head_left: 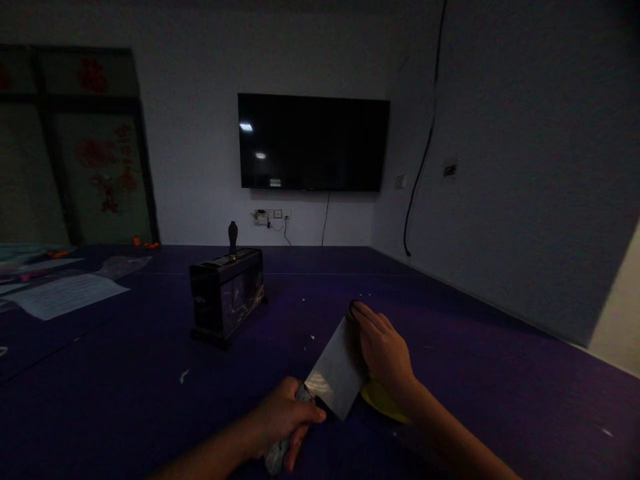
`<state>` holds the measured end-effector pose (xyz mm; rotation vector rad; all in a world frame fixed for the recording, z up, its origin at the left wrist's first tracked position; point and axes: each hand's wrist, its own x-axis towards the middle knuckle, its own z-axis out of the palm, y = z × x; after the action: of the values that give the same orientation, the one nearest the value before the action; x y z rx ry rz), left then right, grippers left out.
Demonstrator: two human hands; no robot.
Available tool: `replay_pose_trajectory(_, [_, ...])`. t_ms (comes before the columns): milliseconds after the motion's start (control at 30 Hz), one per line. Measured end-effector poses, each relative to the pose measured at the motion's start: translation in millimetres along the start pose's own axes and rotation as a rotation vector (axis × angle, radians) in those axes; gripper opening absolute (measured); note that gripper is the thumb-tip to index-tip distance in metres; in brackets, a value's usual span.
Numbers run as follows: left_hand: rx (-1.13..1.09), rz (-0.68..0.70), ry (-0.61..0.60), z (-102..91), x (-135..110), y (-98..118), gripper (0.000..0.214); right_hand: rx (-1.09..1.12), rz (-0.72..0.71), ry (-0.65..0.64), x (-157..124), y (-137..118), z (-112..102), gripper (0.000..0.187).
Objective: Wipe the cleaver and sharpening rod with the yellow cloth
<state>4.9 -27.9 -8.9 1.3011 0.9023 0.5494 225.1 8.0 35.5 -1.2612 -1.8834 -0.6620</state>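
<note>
The block [210, 300] stands upright on the purple surface [125, 400], left of the hands and farther off, with one dark handle [233, 237] sticking up from its top. Its long side is shiny (perhaps clear, though the dimness hides what lies behind it).

The cleaver [336, 370] is between the two hands, its pale blade tilted above the surface. The left hand [287, 417] is closed around the grey patterned grip [277, 455], thumb stretched toward the blade. The right hand [386, 347] lies along the blade's far edge, fingers close together and bent; whether they pinch it, I cannot tell. Something dark shows at its fingertips (too dim to name). A yellow thing [384, 402] lies under the right wrist.
</note>
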Motion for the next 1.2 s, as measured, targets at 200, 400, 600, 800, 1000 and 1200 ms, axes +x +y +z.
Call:
replay_pose_trajectory(200, [0.006, -0.010, -0.040, 2.2, -1, 6, 0.026, -0.005, -0.065, -0.035, -2, -10, -1, 0.044])
replay_pose_trajectory(400, [-0.006, -0.009, -0.043, 4.1, -1, 8, 0.023, 0.016, -0.080, -0.030, -1, -13, -1, 0.045])
replay_pose_trajectory(600, [-0.030, 0.006, 0.014, 6.3, -3, 8, 0.023, -0.008, -0.029, -0.023, -1, -11, 0, 0.048])
replay_pose_trajectory(800, [-0.019, -0.002, 0.004, 5.5, -5, 10, 0.021, -0.009, -0.027, -0.026, -3, -9, 2, 0.050])
replay_pose_trajectory(1000, [-0.021, -0.002, -0.013, 5.4, -4, 9, 0.020, -0.029, -0.053, -0.023, -3, -9, 3, 0.048])
replay_pose_trajectory(1200, [-0.041, 0.000, 0.040, 7.7, -5, 9, 0.017, -0.020, -0.024, -0.008, -5, -7, 4, 0.046])
